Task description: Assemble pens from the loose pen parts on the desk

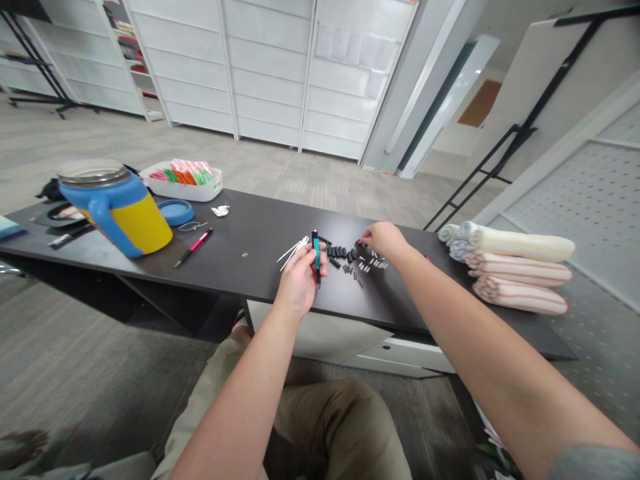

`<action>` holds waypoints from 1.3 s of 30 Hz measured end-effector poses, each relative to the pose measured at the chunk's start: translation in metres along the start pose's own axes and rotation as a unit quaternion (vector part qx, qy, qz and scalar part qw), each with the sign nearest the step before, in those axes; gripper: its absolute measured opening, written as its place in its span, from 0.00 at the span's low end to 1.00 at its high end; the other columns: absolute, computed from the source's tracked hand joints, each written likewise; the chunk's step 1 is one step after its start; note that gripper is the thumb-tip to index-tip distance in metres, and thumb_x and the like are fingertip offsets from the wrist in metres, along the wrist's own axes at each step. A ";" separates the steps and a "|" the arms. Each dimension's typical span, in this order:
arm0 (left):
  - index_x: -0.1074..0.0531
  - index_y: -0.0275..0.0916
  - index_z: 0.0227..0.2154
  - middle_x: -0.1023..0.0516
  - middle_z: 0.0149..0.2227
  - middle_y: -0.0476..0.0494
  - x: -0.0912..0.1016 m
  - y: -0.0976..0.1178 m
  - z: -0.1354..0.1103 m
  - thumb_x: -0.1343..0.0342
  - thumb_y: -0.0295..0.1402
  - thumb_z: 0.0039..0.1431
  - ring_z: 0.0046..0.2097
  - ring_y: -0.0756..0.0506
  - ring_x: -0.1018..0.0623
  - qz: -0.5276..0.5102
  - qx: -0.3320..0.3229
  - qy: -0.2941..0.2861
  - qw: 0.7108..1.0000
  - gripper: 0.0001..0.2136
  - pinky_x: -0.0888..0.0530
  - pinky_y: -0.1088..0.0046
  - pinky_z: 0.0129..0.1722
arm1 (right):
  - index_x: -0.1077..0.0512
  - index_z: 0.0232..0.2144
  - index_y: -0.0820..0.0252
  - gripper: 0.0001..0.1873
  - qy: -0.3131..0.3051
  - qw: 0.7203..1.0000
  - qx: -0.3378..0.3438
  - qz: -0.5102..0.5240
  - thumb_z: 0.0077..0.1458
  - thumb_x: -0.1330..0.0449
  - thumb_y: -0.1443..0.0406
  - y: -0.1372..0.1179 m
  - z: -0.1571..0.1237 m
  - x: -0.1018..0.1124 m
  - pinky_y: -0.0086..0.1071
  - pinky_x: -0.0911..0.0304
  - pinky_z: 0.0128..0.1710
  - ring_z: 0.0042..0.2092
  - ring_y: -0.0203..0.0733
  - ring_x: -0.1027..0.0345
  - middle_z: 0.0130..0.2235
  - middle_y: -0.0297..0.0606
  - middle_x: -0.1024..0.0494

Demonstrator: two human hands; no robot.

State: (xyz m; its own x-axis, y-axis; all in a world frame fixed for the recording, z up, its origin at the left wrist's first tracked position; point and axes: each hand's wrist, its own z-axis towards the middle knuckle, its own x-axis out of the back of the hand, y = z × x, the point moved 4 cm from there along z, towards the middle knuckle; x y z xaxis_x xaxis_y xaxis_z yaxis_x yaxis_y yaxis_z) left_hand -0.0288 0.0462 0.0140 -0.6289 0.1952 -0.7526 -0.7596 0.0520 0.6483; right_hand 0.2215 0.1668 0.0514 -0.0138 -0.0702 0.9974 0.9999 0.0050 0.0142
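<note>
My left hand [301, 275] is closed around a teal pen barrel with a black tip [316, 248], held upright above the dark table [250, 260]. Beside it lie several thin white refills [293, 252]. My right hand [383, 240] reaches further back, fingers pinched at a small red-tipped part among several small black pen parts [350, 259] scattered on the table. What the pinch holds is too small to make out.
A large blue and yellow jug [120, 207] stands at the left, with a blue lid [175, 212], a red pen [195, 245] and a white tray of coloured items [183, 180] near it. Rolled striped towels [515, 270] lie at the right.
</note>
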 end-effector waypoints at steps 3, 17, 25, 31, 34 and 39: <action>0.23 0.37 0.45 0.27 0.32 0.47 0.004 0.010 0.001 0.44 0.36 0.68 0.30 0.51 0.29 0.133 -0.070 0.007 0.989 0.10 0.31 0.72 0.33 | 0.13 0.40 0.57 0.10 0.036 0.999 -0.001 0.020 0.64 0.34 0.60 -0.002 -0.013 0.018 0.37 0.33 0.44 0.44 0.51 0.20 0.40 0.46 0.13; 0.25 0.44 0.56 0.19 0.52 0.38 -0.001 0.021 -0.004 0.52 0.30 0.75 0.56 0.38 0.24 0.819 -0.246 -0.099 0.509 0.15 0.32 0.56 0.57 | 0.15 0.40 0.56 0.18 0.109 0.779 0.047 0.616 0.53 0.25 0.51 -0.064 -0.126 -0.033 0.37 0.27 0.39 0.37 0.46 0.21 0.37 0.40 0.14; 0.24 0.43 0.55 0.18 0.52 0.38 0.002 0.017 0.000 0.51 0.30 0.74 0.55 0.36 0.24 0.819 -0.245 -0.121 0.504 0.14 0.32 0.56 0.54 | 0.15 0.40 0.55 0.16 0.120 0.806 0.035 0.578 0.55 0.28 0.51 -0.061 -0.125 -0.035 0.38 0.27 0.39 0.36 0.46 0.21 0.37 0.39 0.13; 0.24 0.45 0.55 0.17 0.52 0.38 0.004 0.017 0.001 0.50 0.30 0.73 0.55 0.36 0.23 0.813 -0.248 -0.124 0.511 0.14 0.33 0.56 0.55 | 0.16 0.40 0.55 0.16 0.114 0.806 0.045 0.580 0.56 0.29 0.52 -0.063 -0.125 -0.033 0.37 0.28 0.40 0.38 0.46 0.21 0.39 0.39 0.13; 0.23 0.45 0.55 0.17 0.52 0.39 0.004 0.017 0.002 0.49 0.30 0.73 0.56 0.36 0.23 0.811 -0.248 -0.123 0.515 0.14 0.33 0.57 0.55 | 0.16 0.40 0.56 0.15 0.119 0.804 0.048 0.581 0.57 0.30 0.53 -0.064 -0.126 -0.031 0.36 0.29 0.40 0.38 0.45 0.21 0.38 0.39 0.13; 0.24 0.43 0.54 0.17 0.52 0.39 0.003 0.018 0.002 0.49 0.30 0.73 0.56 0.36 0.23 0.817 -0.252 -0.119 0.504 0.13 0.33 0.57 0.54 | 0.16 0.40 0.56 0.15 0.119 0.804 0.054 0.579 0.58 0.30 0.52 -0.064 -0.126 -0.031 0.36 0.30 0.39 0.37 0.44 0.21 0.38 0.39 0.14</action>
State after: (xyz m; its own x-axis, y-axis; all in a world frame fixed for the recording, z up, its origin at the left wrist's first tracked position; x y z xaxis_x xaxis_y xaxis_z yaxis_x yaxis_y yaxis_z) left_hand -0.0440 0.0494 0.0238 -0.4912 -0.3111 0.8136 0.7577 -0.6134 0.2229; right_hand 0.1588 0.0428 0.0108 0.9417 -0.1448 0.3037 0.3339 0.2908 -0.8966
